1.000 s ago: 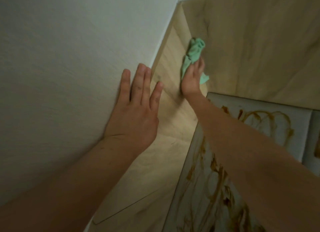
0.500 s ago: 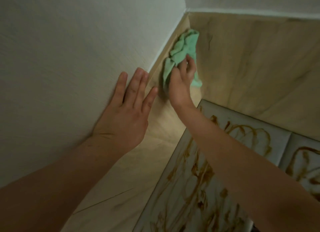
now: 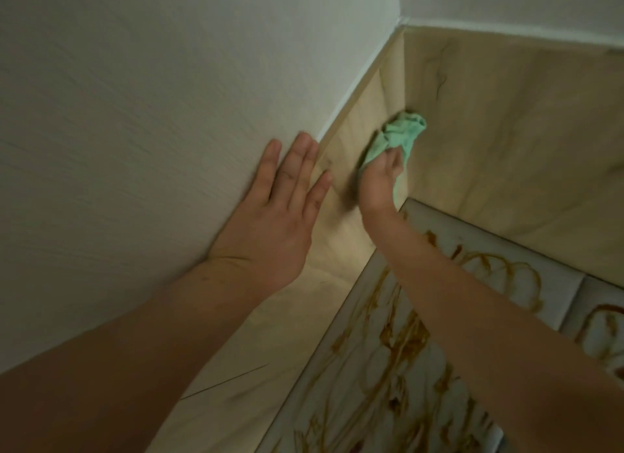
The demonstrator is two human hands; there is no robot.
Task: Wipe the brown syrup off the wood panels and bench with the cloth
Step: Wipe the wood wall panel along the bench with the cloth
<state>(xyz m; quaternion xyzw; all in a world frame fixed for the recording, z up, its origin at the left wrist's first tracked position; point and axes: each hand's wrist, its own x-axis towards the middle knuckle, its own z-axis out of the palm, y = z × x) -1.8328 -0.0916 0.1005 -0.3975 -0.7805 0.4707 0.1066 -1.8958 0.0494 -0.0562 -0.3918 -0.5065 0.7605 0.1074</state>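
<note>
My right hand [image 3: 380, 182] presses a bunched green cloth [image 3: 398, 135] against the left wood panel [image 3: 358, 128], close to the corner where it meets the back wood panel [image 3: 506, 148]. Its fingers curl round the cloth. My left hand [image 3: 280, 213] lies flat with straight fingers on the white wall, its fingertips reaching the panel's top edge. Below, the pale bench cushion [image 3: 354, 385] is covered with brown syrup [image 3: 405, 334] in loops and streaks. A faint dark mark [image 3: 440, 81] shows high on the back panel.
A white wall [image 3: 169, 115] fills the left and the top. A second bench cushion [image 3: 604, 331] at the right also carries brown syrup. The wood panel [image 3: 256, 368] runs down along the bench's left side toward me.
My right hand has slid the cloth down the left panel from near its top edge. My left hand stays flat on the wall. The view has shifted a little.
</note>
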